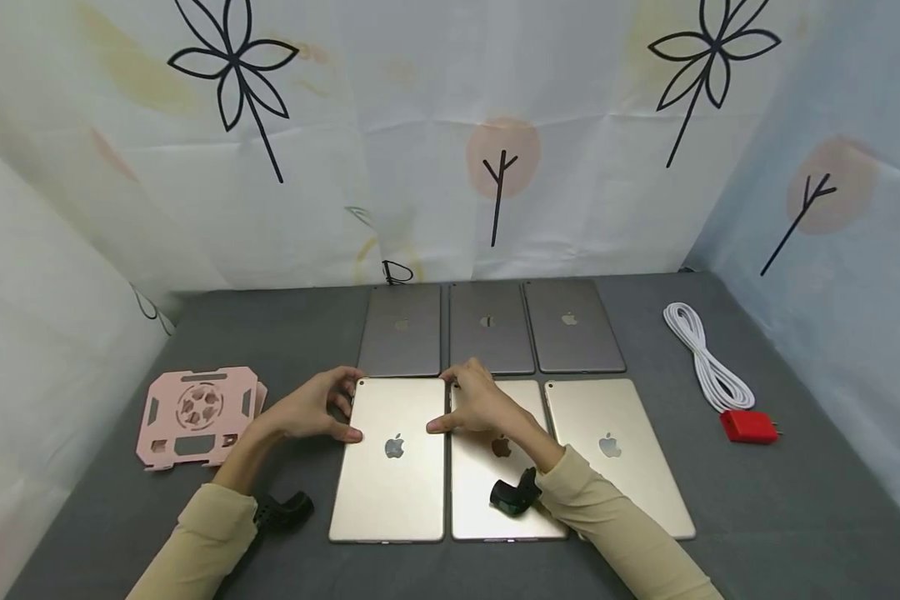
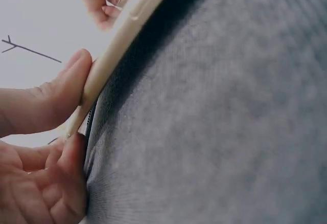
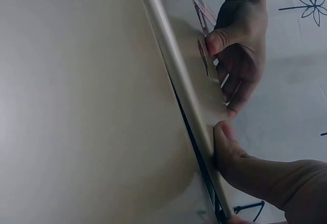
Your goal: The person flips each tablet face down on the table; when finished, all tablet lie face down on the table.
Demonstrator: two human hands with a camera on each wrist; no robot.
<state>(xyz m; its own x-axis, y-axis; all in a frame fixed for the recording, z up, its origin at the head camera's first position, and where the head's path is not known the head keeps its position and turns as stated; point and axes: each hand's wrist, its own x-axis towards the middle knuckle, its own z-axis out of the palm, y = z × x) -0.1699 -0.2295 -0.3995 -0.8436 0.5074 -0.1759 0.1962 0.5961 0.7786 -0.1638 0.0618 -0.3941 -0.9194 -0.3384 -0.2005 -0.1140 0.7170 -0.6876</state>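
Observation:
A gold tablet (image 1: 390,492) lies back side up at the left of the front row, its logo showing. My left hand (image 1: 307,408) pinches its left edge near the top corner, thumb on the back and fingertips at the far corner. Across from it, my right hand (image 1: 483,402) grips the upper right edge, thumb on the back. In the left wrist view the tablet's edge (image 2: 110,60) stands over a dark shadow on the grey cloth. Beneath my right hand and wrist is a second gold tablet (image 1: 487,517), partly covered.
A third gold tablet (image 1: 630,479) lies at the right. Behind are three grey tablets, the middle one (image 1: 487,342) among them. A pink cut-out stand (image 1: 168,408) lies left. At right are a coiled white cable (image 1: 708,367) and a red plug adapter (image 1: 750,427).

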